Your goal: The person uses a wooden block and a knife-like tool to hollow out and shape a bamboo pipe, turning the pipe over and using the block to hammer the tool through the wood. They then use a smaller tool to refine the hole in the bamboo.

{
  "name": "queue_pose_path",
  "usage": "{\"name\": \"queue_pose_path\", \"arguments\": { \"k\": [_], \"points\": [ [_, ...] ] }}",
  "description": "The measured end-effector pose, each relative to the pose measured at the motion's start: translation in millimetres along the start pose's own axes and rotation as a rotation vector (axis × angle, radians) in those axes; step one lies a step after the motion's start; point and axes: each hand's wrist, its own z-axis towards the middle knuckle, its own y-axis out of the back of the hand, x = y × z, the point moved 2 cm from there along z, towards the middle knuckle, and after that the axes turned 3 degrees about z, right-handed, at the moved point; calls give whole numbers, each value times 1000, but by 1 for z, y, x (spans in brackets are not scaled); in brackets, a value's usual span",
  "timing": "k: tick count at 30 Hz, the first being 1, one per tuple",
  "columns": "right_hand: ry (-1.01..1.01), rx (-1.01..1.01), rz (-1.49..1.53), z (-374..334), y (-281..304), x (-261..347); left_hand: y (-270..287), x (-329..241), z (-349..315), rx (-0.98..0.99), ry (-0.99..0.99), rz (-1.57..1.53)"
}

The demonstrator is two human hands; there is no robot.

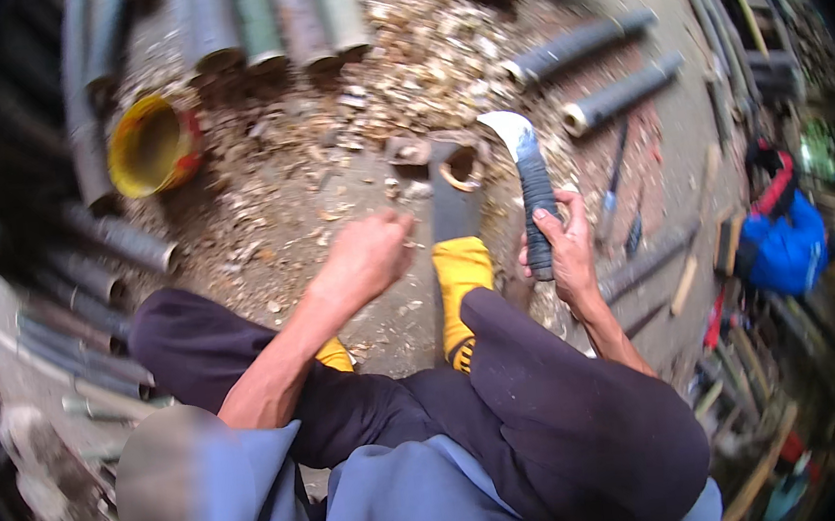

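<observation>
My right hand [569,251] is wrapped round the dark ridged handle of a hooked knife [534,174]. Its pale curved blade points up and bends to the left. To the left, my left hand [369,253] is held in a fist over the ground; whatever its fingers might hold is hidden. Between the hands, my foot in a yellow sock [463,268] rests against a flat dark strip [455,209]. A pale ring-shaped piece [459,172] shows at the strip's far end, beside a brownish block [411,151].
Wood shavings [417,49] cover the ground ahead. Several bamboo poles [259,25] lie at the far left, near a yellow bucket [147,148]. Two cut bamboo lengths [622,92] lie at the far right, with a blue bag [786,243] at the right.
</observation>
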Motion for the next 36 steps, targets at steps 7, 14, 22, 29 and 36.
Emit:
{"name": "queue_pose_path", "arguments": {
  "k": [7, 14, 22, 29, 36],
  "points": [
    [255, 783, -74, 50, -216, 76, -27, 4, -16, 168, -12, 79],
    [-59, 964, -173, 107, -418, 51, -31, -5, -11, 170, -20, 19],
    [-179, 945, 345, 90, -348, 3, -10, 1, -27, 98, 35, -1],
    [-41, 616, 358, 34, -124, -18, -21, -6, -15, 187, -96, 117],
    [-194, 102, 454, -13, -12, -45, -70, -25, -4, 470, -195, 195]
  ]
}}
